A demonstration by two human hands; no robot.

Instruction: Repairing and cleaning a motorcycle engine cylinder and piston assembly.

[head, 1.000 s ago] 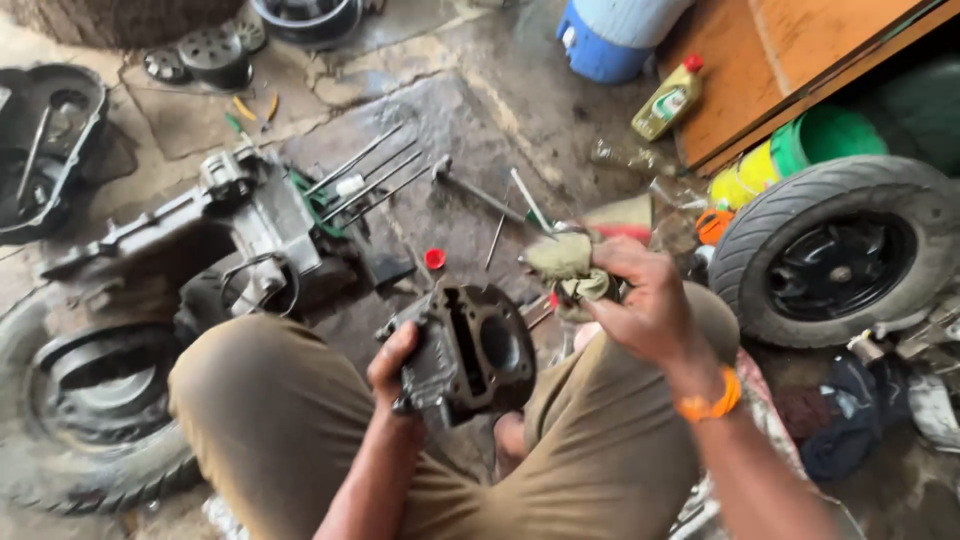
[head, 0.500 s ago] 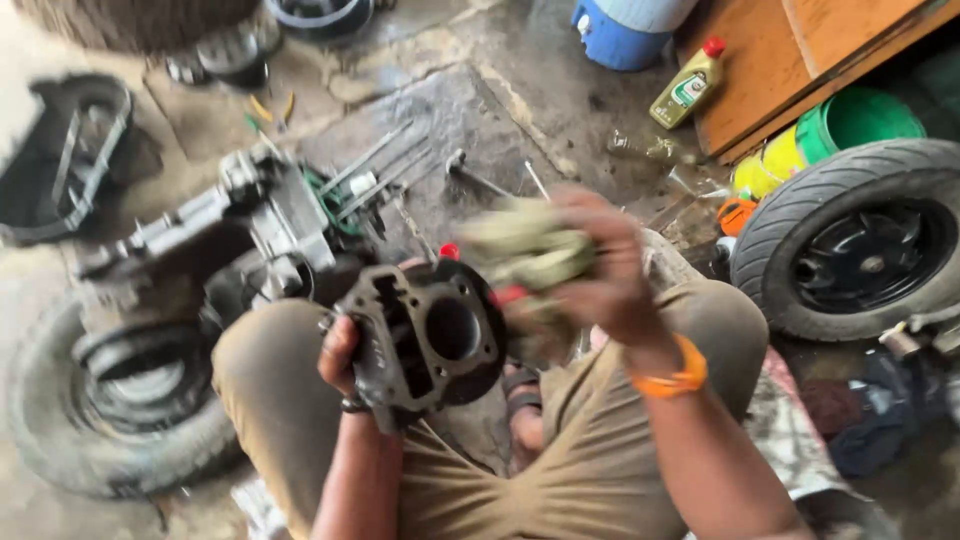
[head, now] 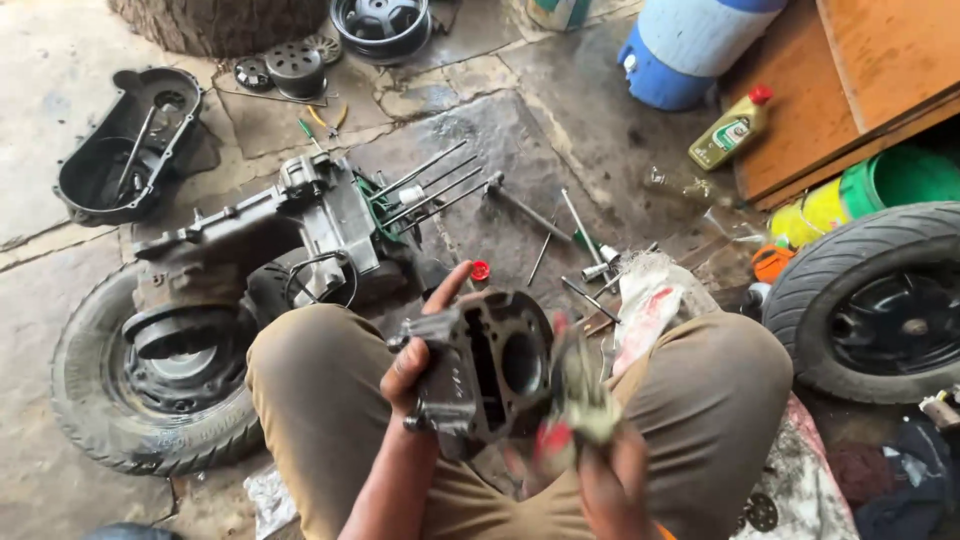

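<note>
Left hand [head: 415,365] fingers clamp the engine cylinder [head: 485,370] over the knees; right hand [head: 590,455], blurred, grips a rag [head: 580,405]; a greasy grip could drop it

engine case [head: 290,225], two tyres [head: 880,300], oil bottle [head: 730,130], blue drum [head: 690,45].

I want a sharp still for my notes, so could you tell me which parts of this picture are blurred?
Head view: the right hand and its rag are smeared by motion; the left hand, engine cylinder and floor tools stay sharp in even daylight.
</note>
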